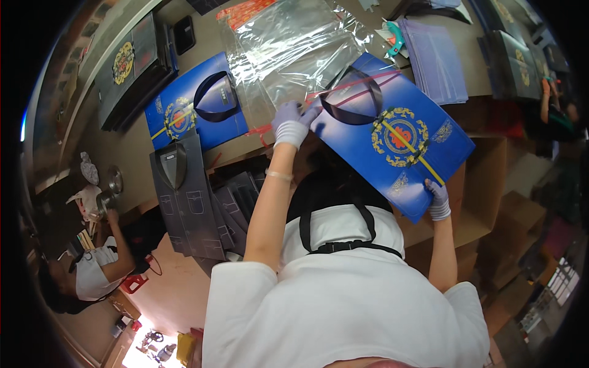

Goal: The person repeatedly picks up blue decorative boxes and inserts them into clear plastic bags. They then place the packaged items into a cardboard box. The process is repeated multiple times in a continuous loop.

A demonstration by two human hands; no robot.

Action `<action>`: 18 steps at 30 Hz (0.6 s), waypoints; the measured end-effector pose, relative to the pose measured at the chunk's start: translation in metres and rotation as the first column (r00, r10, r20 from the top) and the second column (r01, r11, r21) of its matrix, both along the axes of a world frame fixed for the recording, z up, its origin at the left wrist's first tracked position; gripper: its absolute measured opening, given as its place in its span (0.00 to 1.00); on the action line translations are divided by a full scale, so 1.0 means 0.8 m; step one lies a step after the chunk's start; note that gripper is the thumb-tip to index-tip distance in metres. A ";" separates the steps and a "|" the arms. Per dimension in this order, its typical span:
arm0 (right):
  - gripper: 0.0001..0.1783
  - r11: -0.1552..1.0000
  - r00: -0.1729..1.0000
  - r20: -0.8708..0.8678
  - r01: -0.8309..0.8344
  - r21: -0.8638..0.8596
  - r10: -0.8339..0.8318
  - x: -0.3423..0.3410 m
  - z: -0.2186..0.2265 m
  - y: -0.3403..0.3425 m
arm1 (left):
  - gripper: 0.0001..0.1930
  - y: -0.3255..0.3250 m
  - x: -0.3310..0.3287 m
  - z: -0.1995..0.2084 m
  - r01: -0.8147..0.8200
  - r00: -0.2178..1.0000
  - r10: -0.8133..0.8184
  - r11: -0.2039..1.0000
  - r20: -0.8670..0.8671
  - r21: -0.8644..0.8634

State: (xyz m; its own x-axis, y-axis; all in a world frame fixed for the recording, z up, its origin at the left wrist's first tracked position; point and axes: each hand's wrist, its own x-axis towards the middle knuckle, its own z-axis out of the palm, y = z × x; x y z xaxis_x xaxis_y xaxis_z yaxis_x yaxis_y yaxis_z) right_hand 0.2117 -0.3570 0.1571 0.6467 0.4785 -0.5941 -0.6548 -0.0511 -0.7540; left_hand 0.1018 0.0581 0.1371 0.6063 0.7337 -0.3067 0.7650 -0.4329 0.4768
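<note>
Blue gift bag in hand, looks midway with the clear film, not finished.

Right hand (438,201) has the lower corner of the blue bag (402,138) gripped, thumb on the front; the bag's tilted over the table edge. Left hand (293,119) is by its upper left edge, fingers bent, can't tell if they're pinching anything. A red strip crosses the handle, can't tell if film's over or around it. Beyond, a second blue bag (187,101) lies flat, seemingly unwrapped, beside loose clear sleeves (300,55).

A black rectangular phone (184,35) lies at eleven o'clock, a curved teal-handled tool (397,39) at one, a brown cardboard box (489,181) at three, a white-shirted co-worker (97,274) at eight.
</note>
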 end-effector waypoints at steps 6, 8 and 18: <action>0.13 0.993 0.993 0.006 0.114 -0.029 -0.114 -0.008 0.017 0.011 | 0.11 0.015 0.015 -0.075 -0.175 0.942 0.166 0.985 0.291 0.005; 0.23 0.992 0.992 0.011 0.123 0.014 -0.123 -0.017 0.003 0.003 | 0.09 0.026 0.004 -0.075 -0.116 0.959 0.092 0.991 0.267 0.073; 0.23 0.961 0.962 -0.016 0.273 0.052 -0.273 -0.055 0.025 0.023 | 0.08 0.017 -0.030 -0.032 0.223 0.902 -0.353 0.875 0.250 0.429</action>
State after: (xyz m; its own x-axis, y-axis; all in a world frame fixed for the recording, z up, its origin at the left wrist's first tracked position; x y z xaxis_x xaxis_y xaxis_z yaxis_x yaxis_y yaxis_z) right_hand 0.1676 -0.3388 0.1769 0.7520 0.3158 -0.5786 -0.6449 0.1706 -0.7450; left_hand 0.0778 0.0716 0.1116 0.8241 0.5299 0.2004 0.4167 -0.8066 0.4193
